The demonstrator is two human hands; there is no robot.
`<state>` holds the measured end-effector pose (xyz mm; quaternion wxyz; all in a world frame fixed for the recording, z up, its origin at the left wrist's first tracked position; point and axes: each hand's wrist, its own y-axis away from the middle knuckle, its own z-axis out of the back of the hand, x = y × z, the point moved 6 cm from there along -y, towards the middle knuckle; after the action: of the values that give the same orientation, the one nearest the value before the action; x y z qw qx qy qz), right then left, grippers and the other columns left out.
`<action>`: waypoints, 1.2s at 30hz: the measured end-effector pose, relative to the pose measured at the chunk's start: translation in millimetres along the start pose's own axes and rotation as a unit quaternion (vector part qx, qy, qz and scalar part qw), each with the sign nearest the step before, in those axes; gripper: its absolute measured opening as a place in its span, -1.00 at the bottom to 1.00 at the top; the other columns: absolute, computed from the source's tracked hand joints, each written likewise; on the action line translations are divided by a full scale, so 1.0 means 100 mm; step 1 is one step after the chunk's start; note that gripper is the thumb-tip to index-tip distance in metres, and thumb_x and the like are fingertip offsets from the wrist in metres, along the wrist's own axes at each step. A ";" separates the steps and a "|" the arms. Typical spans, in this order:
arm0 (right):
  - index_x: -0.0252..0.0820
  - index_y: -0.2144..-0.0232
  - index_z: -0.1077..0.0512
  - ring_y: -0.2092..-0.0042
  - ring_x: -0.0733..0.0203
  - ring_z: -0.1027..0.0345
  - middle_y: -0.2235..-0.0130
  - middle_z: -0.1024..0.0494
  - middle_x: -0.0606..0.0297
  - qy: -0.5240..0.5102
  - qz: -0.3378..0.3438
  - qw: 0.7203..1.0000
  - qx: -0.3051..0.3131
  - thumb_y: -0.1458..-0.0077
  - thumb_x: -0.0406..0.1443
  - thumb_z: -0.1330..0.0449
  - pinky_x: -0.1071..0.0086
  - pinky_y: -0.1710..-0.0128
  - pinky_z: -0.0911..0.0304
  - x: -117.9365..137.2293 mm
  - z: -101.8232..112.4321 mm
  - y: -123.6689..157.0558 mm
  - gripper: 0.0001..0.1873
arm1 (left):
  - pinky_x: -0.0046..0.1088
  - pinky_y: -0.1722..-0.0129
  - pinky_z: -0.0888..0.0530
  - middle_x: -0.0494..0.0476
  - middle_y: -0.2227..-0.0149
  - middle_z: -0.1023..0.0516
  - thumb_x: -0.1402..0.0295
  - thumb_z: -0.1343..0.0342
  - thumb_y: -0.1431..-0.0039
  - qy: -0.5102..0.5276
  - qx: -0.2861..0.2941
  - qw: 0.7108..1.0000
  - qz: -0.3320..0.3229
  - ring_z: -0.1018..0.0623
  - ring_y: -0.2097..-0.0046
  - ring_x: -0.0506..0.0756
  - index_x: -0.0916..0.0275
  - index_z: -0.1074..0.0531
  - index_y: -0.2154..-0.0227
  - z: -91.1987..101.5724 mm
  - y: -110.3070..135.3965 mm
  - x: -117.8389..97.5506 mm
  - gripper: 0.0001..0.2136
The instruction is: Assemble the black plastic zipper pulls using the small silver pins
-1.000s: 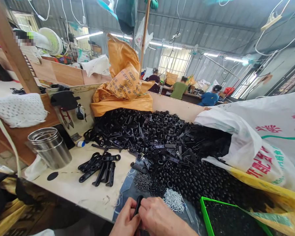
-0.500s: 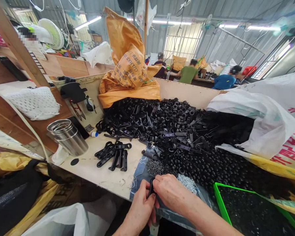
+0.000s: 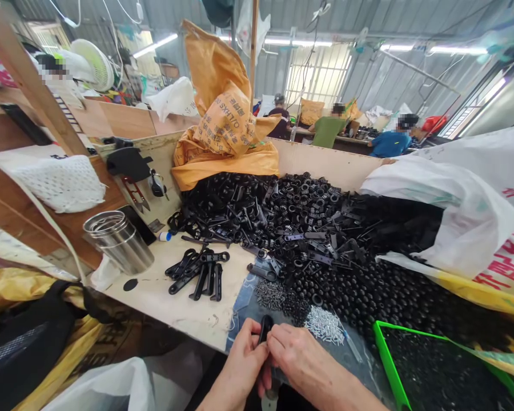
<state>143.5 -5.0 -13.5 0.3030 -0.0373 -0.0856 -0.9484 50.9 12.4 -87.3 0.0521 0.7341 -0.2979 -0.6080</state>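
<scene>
Between my two hands, at the table's front edge, is a black plastic handle-like part (image 3: 265, 326) with a rounded upper end. My left hand (image 3: 247, 357) is closed around it from the left. The fingers of my right hand (image 3: 294, 348) pinch together against its right side; whether they hold a smaller piece is hidden. Just beyond lie small dark metal bits (image 3: 270, 292) and a heap of silvery screws (image 3: 325, 324) on a blue cloth (image 3: 245, 305). On the left of the table rests a group of similar black handles (image 3: 199, 271).
A large pile of black parts (image 3: 282, 211) covers the back, with round black pieces (image 3: 355, 288) at right. A green-rimmed tray (image 3: 381, 348) stands at front right. A steel jar (image 3: 120, 242) is at left, an orange sack (image 3: 225, 125) behind. Several people sit farther back.
My right hand has shifted down and slightly closer to me, uncovering more of the silvery screws. The black part's rounded end now shows more plainly between my hands.
</scene>
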 end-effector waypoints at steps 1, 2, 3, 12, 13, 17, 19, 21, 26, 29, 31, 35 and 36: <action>-0.23 0.24 -0.44 0.23 0.11 -0.46 0.22 -0.55 0.25 -0.008 -0.001 1.000 -0.001 -0.20 -0.45 -0.31 0.34 0.33 -0.22 -0.01 0.00 0.01 -0.88 | -0.66 0.83 -0.16 -0.22 0.68 -0.37 0.00 -0.25 -0.07 0.001 0.001 1.000 0.004 -0.34 0.77 -0.04 0.10 -0.16 0.29 0.00 0.01 0.00 -0.58; -0.23 0.25 -0.45 0.23 0.11 -0.46 0.22 -0.55 0.25 -0.017 -0.002 1.000 -0.001 -0.20 -0.46 -0.30 0.34 0.32 -0.21 -0.02 0.00 0.02 -0.89 | -0.67 0.83 -0.15 -0.21 0.67 -0.39 0.01 -0.25 -0.08 0.001 0.003 1.000 0.005 -0.33 0.76 -0.05 0.10 -0.16 0.28 0.00 0.02 0.00 -0.59; -0.23 0.27 -0.45 0.23 0.13 -0.46 0.23 -0.55 0.26 -0.027 -0.004 1.000 0.000 -0.20 -0.46 -0.30 0.35 0.32 -0.21 -0.03 0.02 0.01 -0.90 | -0.67 0.82 -0.14 -0.19 0.66 -0.42 0.03 -0.24 -0.09 0.001 0.005 1.000 0.005 -0.33 0.76 -0.06 0.10 -0.17 0.28 0.00 0.03 0.00 -0.61; -0.15 0.41 -0.47 0.32 0.27 -0.46 0.31 -0.55 0.35 -0.083 -0.039 0.995 0.023 -0.28 -0.42 -0.20 0.42 0.35 -0.14 -0.26 0.27 -0.15 -0.81 | -0.66 0.81 -0.19 -0.06 0.46 -0.57 0.14 -0.17 -0.16 -0.010 0.025 1.000 0.014 -0.37 0.73 -0.08 0.11 -0.15 0.25 -0.01 0.05 -0.14 -0.70; -0.15 0.40 -0.48 0.30 0.26 -0.47 0.30 -0.56 0.35 -0.082 -0.044 0.995 0.026 -0.29 -0.42 -0.18 0.41 0.34 -0.13 -0.27 0.27 -0.15 -0.80 | -0.66 0.81 -0.18 -0.06 0.47 -0.57 0.13 -0.17 -0.16 -0.013 0.027 0.999 0.016 -0.36 0.74 -0.08 0.11 -0.14 0.26 -0.02 0.06 -0.15 -0.69; -0.17 0.38 -0.48 0.28 0.23 -0.50 0.28 -0.59 0.31 -0.070 -0.063 0.994 0.048 -0.28 -0.43 -0.19 0.39 0.33 -0.12 -0.27 0.31 -0.18 -0.83 | -0.65 0.81 -0.19 -0.07 0.47 -0.55 0.11 -0.15 -0.19 -0.036 0.028 0.999 0.018 -0.35 0.74 -0.08 0.10 -0.14 0.25 -0.05 0.09 -0.18 -0.70; -0.19 0.37 -0.48 0.28 0.20 -0.52 0.27 -0.60 0.28 -0.062 -0.073 0.994 0.061 -0.28 -0.43 -0.18 0.38 0.34 -0.13 -0.26 0.34 -0.20 -0.84 | -0.66 0.81 -0.17 -0.10 0.48 -0.52 0.14 -0.12 -0.21 -0.055 0.027 0.998 0.018 -0.34 0.74 -0.09 0.10 -0.13 0.24 -0.06 0.10 -0.20 -0.73; -0.20 0.36 -0.48 0.28 0.16 -0.53 0.27 -0.61 0.26 -0.053 -0.079 0.993 0.072 -0.28 -0.43 -0.18 0.38 0.35 -0.14 -0.25 0.35 -0.22 -0.85 | -0.67 0.81 -0.15 -0.13 0.50 -0.50 0.19 -0.08 -0.23 -0.074 0.022 0.997 0.016 -0.33 0.75 -0.09 0.09 -0.12 0.24 -0.06 0.11 -0.23 -0.77; -0.22 0.28 -0.49 0.26 0.12 -0.54 0.27 -0.60 0.21 -0.028 -0.085 0.993 0.076 -0.22 -0.46 -0.21 0.38 0.33 -0.19 -0.22 0.32 -0.26 -0.91 | -0.69 0.83 -0.14 -0.16 0.51 -0.48 0.29 -0.05 -0.23 -0.095 0.007 0.995 0.015 -0.32 0.75 -0.10 0.09 -0.11 0.26 -0.06 0.13 -0.27 -0.82; -0.25 0.27 -0.49 0.26 0.12 -0.53 0.27 -0.59 0.19 -0.020 -0.080 0.994 0.073 -0.19 -0.44 -0.25 0.38 0.34 -0.21 -0.18 0.26 -0.28 -0.95 | -0.68 0.83 -0.14 -0.17 0.52 -0.48 0.26 -0.11 -0.21 -0.061 0.006 0.998 0.005 -0.32 0.75 -0.10 0.09 -0.13 0.26 -0.07 0.12 -0.27 -0.78; -0.26 0.28 -0.49 0.27 0.12 -0.51 0.27 -0.58 0.20 -0.017 -0.067 0.995 0.073 -0.18 -0.42 -0.29 0.38 0.36 -0.20 -0.14 0.23 -0.29 -0.95 | -0.68 0.82 -0.13 -0.16 0.53 -0.49 0.20 -0.15 -0.19 -0.033 0.003 0.999 0.004 -0.33 0.75 -0.09 0.09 -0.14 0.27 -0.06 0.11 -0.25 -0.74; -0.26 0.30 -0.47 0.29 0.14 -0.47 0.28 -0.56 0.22 -0.013 -0.026 0.997 0.066 -0.21 -0.43 -0.28 0.38 0.37 -0.20 -0.03 0.23 -0.25 -0.96 | -0.66 0.79 -0.15 -0.15 0.63 -0.46 0.06 -0.21 -0.13 -0.005 0.000 1.000 0.012 -0.35 0.73 -0.05 0.10 -0.16 0.28 -0.04 0.08 -0.20 -0.64; -0.25 0.30 -0.46 0.29 0.15 -0.47 0.27 -0.56 0.22 -0.010 -0.017 0.998 0.061 -0.22 -0.44 -0.26 0.38 0.36 -0.21 -0.01 0.24 -0.23 -0.95 | -0.65 0.78 -0.16 -0.17 0.68 -0.42 0.02 -0.22 -0.10 0.000 0.001 1.000 0.014 -0.34 0.73 -0.04 0.10 -0.16 0.29 -0.03 0.08 -0.19 -0.62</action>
<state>131.7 18.3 6.3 0.2874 -0.0270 -0.1472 -0.9460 49.1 14.7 -66.9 0.0594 0.7297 -0.3090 -0.6070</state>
